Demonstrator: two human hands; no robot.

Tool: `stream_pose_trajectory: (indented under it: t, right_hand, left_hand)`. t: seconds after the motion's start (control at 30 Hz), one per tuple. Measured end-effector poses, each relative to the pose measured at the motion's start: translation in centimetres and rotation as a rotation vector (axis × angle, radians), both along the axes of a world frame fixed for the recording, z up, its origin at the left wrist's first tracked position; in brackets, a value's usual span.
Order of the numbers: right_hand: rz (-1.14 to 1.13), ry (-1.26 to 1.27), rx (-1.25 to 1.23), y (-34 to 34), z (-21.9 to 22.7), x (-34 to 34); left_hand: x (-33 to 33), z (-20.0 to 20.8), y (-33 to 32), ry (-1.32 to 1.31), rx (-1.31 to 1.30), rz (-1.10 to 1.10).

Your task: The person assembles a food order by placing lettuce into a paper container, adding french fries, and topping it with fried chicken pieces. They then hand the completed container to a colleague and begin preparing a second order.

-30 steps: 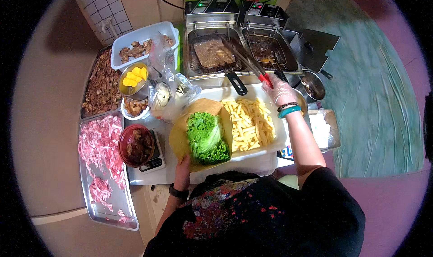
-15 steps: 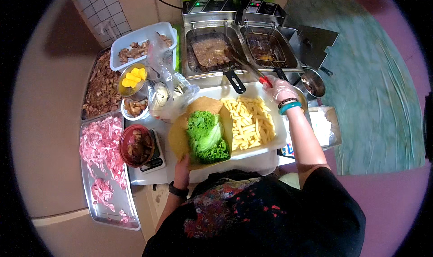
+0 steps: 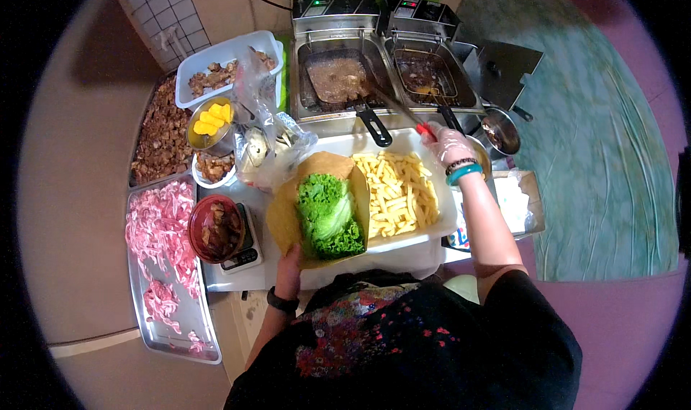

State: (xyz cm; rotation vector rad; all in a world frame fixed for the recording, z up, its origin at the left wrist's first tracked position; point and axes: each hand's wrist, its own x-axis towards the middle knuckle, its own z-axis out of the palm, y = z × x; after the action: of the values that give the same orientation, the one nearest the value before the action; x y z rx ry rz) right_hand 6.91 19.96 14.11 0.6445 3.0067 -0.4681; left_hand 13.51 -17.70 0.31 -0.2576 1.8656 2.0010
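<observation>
My left hand (image 3: 289, 262) grips the near left corner of a brown cardboard takeout box (image 3: 285, 215). Green leaf lettuce (image 3: 332, 219) fills much of it, with a tan flat piece at its far end. My right hand (image 3: 452, 145), in a clear plastic glove, is closed on the red-gripped end of metal tongs (image 3: 404, 110). Their far end reaches into the left fryer basket (image 3: 337, 79), where food bubbles in oil; the tips are hard to make out. Beneath the right arm's reach, fries (image 3: 396, 194) lie in a white tray (image 3: 448, 212), partly covered by the box.
A second fryer (image 3: 428, 79) stands on the right, beside a metal pot (image 3: 500, 131). On the left are a tray of raw sliced meat (image 3: 162, 219), a red bowl (image 3: 216, 230) on a scale (image 3: 247, 255), a steel cup (image 3: 214, 142) of yellow pieces and a white tub (image 3: 193, 69).
The tongs have shifted slightly within the left fryer. My left hand keeps its hold on the box, which has barely moved.
</observation>
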Motion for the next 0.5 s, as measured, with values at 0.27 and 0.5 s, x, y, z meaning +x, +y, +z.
stream_pose_trajectory:
  t: [0.27,0.5]
  right_hand:
    - [-0.017,0.473,-0.509,3.1,-2.6,1.9]
    - [-0.292,0.598,-0.845,10.3,-2.1,14.0]
  left_hand:
    - [-0.2,-3.3,-1.1,-0.064,0.026,0.024]
    - [0.2,0.0,-0.2,0.175,-0.208,-0.108]
